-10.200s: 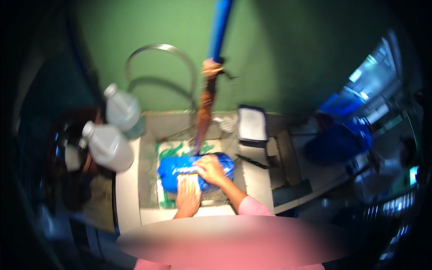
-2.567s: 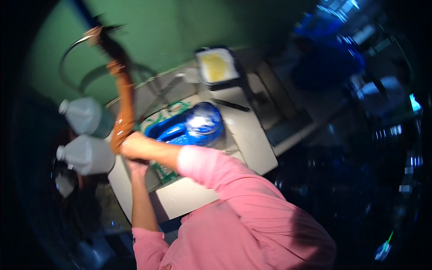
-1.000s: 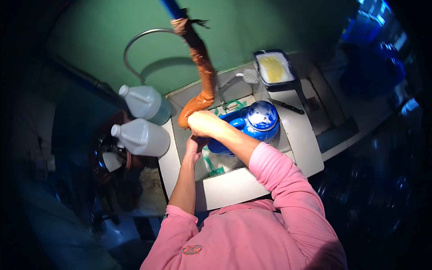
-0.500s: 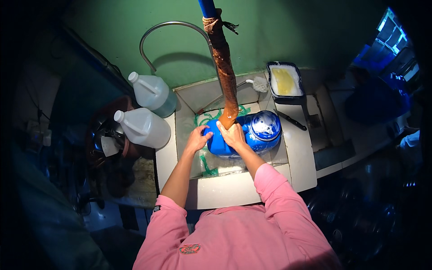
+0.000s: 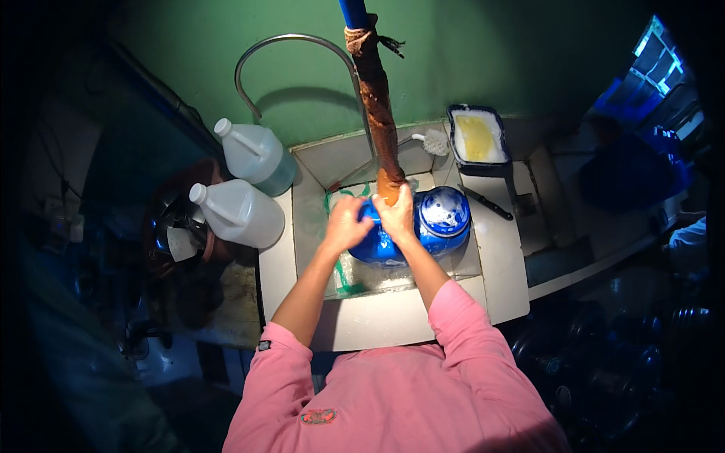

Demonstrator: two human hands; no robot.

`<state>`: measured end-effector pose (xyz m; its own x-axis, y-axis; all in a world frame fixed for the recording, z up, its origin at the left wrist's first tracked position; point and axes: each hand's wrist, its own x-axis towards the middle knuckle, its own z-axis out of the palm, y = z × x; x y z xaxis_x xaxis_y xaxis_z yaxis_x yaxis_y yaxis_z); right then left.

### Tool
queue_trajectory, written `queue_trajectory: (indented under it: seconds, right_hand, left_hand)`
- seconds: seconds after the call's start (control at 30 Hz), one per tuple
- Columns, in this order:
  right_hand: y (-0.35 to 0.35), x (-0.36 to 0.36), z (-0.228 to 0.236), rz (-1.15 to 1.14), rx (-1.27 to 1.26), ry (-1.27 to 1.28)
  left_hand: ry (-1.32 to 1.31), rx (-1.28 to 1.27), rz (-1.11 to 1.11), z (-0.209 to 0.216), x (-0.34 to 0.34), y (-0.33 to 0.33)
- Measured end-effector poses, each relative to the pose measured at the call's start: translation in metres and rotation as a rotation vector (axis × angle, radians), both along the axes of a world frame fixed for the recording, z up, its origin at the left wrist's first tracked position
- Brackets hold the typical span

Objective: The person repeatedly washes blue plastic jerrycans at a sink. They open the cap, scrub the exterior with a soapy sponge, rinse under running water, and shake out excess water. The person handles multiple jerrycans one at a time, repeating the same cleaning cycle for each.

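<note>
A wet blue plastic jug (image 5: pixel 429 241) lies on its side in the tiled sink (image 5: pixel 313 170), its rounded end with white foam on it toward the right. A long hose (image 5: pixel 381 124) wrapped in brown cloth hangs from a blue pipe, its orange lower end meeting the jug. My right hand (image 5: pixel 396 219) is closed round that lower end, thumb on its left side. Just beside it, my left hand (image 5: pixel 347 224) has its fingers bent over the jug's left part; the fingertips are partly hidden. Green netting strands (image 5: pixel 341 273) lie under the jug.
Two white-capped plastic gallon bottles (image 5: pixel 238 214) stand on the left ledge, with a brown basin (image 5: pixel 219 253) of utensils beyond. On the right ledge lie a black-handled knife (image 5: pixel 489 202) and a black tub (image 5: pixel 483 166) with a yellow sponge in foam. A white brush (image 5: pixel 435 142) rests at the sink's back. A curved metal faucet (image 5: pixel 294 36) arches behind.
My left hand has moved up and right along the jug, closer to my right hand. My right hand has shifted slightly upward on the hose's lower end. The jug has turned a little.
</note>
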<state>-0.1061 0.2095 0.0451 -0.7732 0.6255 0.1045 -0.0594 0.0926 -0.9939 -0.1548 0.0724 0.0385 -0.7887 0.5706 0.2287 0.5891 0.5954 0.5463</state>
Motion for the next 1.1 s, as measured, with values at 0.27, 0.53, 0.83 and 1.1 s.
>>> queue_trajectory:
  seconds: [0.27, 0.53, 0.83, 1.1]
  right_hand:
    - [0.085, -0.008, 0.042, 0.531, 0.613, -0.319]
    - [0.119, -0.005, 0.066, 0.551, 0.472, -0.130]
    - [0.110, 0.037, 0.092, 0.522, 0.769, -0.149]
    - [0.132, 0.051, -0.006, -0.014, 0.802, -0.181]
  left_hand:
    - [0.092, -0.518, -0.306, -0.025, -0.016, 0.022]
    - [0.132, -0.270, -0.232, -0.014, -0.014, -0.006]
    - [0.033, -0.156, -0.152, -0.012, -0.036, -0.001]
    - [-0.042, -0.056, -0.041, -0.007, -0.060, 0.006]
